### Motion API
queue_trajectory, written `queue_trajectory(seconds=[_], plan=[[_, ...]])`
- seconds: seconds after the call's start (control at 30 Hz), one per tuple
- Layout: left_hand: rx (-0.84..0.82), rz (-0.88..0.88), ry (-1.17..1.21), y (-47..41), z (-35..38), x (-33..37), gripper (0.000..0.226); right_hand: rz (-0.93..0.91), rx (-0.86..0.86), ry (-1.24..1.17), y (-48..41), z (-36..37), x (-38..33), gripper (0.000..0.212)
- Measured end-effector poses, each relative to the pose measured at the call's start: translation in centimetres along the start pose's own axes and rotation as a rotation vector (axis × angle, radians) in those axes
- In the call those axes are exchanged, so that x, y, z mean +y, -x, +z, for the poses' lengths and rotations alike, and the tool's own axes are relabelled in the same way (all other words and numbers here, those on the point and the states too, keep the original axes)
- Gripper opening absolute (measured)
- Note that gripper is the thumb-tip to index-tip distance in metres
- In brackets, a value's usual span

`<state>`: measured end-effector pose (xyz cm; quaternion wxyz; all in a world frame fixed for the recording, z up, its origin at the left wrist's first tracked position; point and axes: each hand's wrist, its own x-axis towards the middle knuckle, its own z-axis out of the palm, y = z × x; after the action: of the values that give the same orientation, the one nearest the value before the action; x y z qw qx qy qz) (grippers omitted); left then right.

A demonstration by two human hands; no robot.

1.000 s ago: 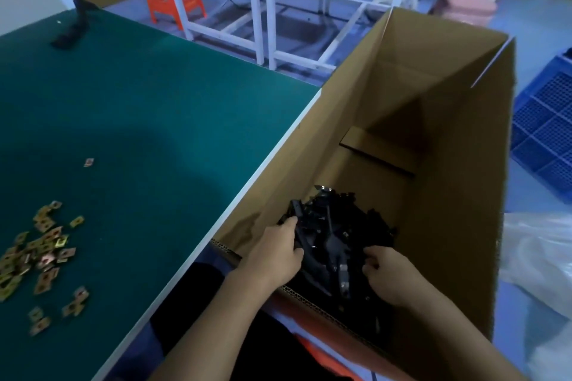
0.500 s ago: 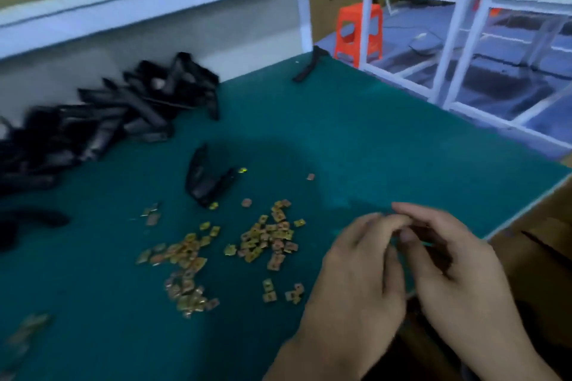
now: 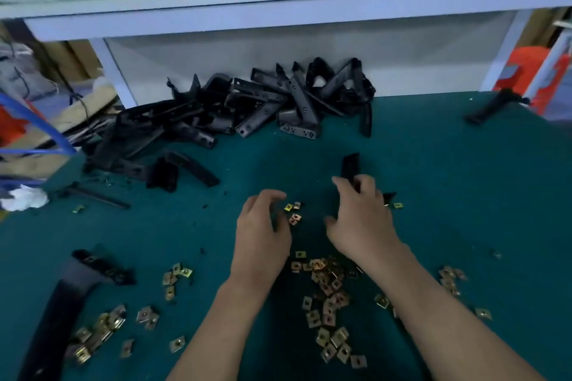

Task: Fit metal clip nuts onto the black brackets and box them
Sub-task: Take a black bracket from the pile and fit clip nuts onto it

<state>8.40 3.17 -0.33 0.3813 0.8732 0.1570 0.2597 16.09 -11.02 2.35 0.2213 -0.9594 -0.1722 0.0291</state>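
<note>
Right hand (image 3: pixel 362 219) grasps a black bracket (image 3: pixel 350 164); left hand (image 3: pixel 260 235) (grip released) hovers beside clip nuts (image 3: pixel 294 218), likely picking one next.

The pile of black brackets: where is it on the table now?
In the head view, the pile of black brackets lies at the far edge of the green table, left of centre, against the white back panel.

Bare left hand (image 3: pixel 261 238), bare right hand (image 3: pixel 362 223), forearms (image 3: pixel 229 325) uncovered to the frame's edge
</note>
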Motion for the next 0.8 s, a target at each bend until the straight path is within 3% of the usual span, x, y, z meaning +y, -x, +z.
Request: queue_trajectory(seconds=[0.1, 0.3, 0.37, 0.43, 0.5, 0.57, 0.67, 0.73, 0.8], plan=[[0.040, 0.032, 0.024, -0.3, 0.2, -1.1, 0.025, -0.007, 0.112, -0.105, -1.6, 0.7, 0.6, 0.076], [0.119, 0.121, 0.141, -0.3, 0.4, -1.3, 0.019, -0.017, 0.398, -0.552, -1.7, -1.1, 1.1, 0.044], [0.113, 0.115, 0.214, -0.2, 0.4, -0.9, 0.018, 0.025, 0.341, -0.892, -0.8, -2.1, 0.7, 0.041], [0.071, 0.026, 0.393, 0.1, 0.3, -0.4, 0.024, 0.048, 0.155, -1.190, 0.4, -3.1, 0.3, 0.042], [-0.013, -0.090, 0.612, 0.2, 0.1, 0.1, 0.037, 0.029, -0.030, -1.331, 1.7, -3.8, 0.2, 0.041], [-0.182, -0.207, 0.846, 0.0, -0.3, 0.4, 0.047, 0.019, -0.173, -1.366, 2.6, -4.4, 0.3, 0.039], [-0.485, -0.274, 1.034, -0.2, -0.8, 0.6, 0.022, 0.021, -0.294, -1.353, 3.3, -4.4, 0.9, 0.038], [-0.560, -0.301, 1.076, -0.1, -0.9, 0.6, 0.011, -0.015, -0.251, -1.335, 3.6, -4.2, 1.2, 0.035], [-0.600, -0.345, 1.132, 0.1, -0.8, 0.5, 0.018, -0.076, -0.144, -1.281, 3.7, -3.8, 1.2, 0.029]])
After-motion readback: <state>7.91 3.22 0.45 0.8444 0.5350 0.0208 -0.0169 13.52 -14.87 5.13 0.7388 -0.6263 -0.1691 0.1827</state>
